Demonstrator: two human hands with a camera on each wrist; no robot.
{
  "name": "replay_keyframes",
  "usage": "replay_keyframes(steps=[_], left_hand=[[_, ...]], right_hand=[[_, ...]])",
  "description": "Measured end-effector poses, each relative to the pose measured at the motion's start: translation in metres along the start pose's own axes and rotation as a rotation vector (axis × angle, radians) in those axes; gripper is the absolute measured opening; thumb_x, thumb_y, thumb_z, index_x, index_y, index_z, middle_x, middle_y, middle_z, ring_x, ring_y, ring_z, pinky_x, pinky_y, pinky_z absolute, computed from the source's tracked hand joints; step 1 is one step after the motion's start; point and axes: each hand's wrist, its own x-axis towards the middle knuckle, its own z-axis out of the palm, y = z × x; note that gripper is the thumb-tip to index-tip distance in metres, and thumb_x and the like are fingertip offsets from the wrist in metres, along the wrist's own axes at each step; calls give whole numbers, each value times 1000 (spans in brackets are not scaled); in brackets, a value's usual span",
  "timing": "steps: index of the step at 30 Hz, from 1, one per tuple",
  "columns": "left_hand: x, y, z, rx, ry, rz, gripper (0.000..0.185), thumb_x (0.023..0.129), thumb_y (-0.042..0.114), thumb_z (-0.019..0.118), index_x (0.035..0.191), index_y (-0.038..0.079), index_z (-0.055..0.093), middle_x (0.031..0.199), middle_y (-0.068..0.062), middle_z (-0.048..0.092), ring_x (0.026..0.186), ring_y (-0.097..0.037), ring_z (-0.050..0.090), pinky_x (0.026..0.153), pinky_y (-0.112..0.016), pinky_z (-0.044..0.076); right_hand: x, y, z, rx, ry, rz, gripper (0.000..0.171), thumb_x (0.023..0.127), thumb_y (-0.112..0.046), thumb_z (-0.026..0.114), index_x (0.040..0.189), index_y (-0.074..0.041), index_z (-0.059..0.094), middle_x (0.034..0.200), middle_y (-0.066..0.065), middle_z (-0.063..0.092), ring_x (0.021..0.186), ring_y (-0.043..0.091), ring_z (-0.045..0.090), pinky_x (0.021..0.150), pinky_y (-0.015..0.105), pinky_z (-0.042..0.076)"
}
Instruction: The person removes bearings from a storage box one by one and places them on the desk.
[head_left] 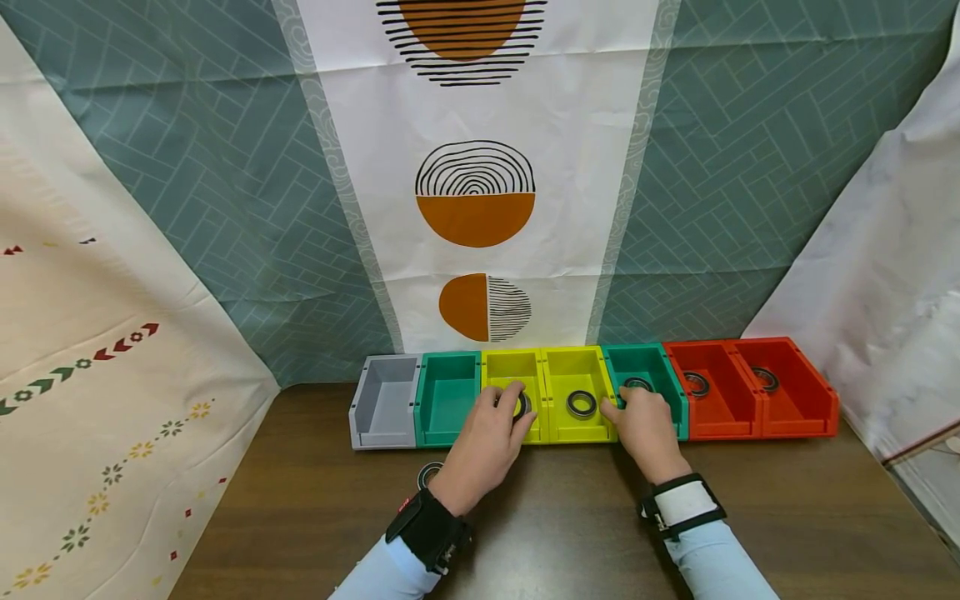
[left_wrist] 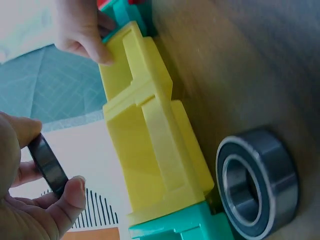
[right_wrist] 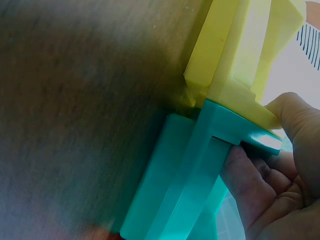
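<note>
We have our left hand (head_left: 486, 442) pinching a bearing (left_wrist: 47, 165) over the left yellow bin (head_left: 516, 372) while our right hand (head_left: 647, 429) grips the green bin (right_wrist: 200, 165) wall beside it; next it probably wants lowering and letting go.

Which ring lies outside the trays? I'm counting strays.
The ring on the table, just left of the left hand; the others sit in trays or that hand.

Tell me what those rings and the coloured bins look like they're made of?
The dark ring on the wooden table looks like steel with a black rubbery face: shiny grey rims, matte middle, likely a bearing. The yellow open-topped bin looks like moulded plastic, judging by its smooth, uniform, slightly glossy walls.
</note>
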Motion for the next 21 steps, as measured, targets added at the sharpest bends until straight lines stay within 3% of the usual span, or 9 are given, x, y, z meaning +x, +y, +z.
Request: replay_keyframes(steps=[8, 15, 21], left_hand=[[-11, 5, 5, -11, -37, -20, 51, 94, 44, 48, 138, 20, 39, 121, -8, 49, 98, -15, 52, 86, -32, 52], [-18, 8, 11, 0, -20, 28, 46, 92, 37, 55, 134, 20, 45, 120, -6, 51, 99, -13, 52, 83, -29, 52], [-22, 11, 15, 12, -69, 31, 44, 92, 37, 55, 133, 24, 47, 124, -6, 50, 102, -13, 51, 84, -29, 52]], right_hand=[[1, -1, -1, 1, -11, -3, 51, 87, -29, 59, 123, 8, 56, 81, 14, 51, 73, 26, 50, 53, 28, 37], [0, -1, -2, 4, -8, -13, 51, 87, -28, 59, 122, 9, 56, 81, 15, 52, 73, 26, 50, 53, 28, 37], [-1, -2, -3, 9, -15, -10, 51, 88, -28, 59, 123, 9, 55, 78, 13, 50, 73, 26, 50, 54, 28, 38]])
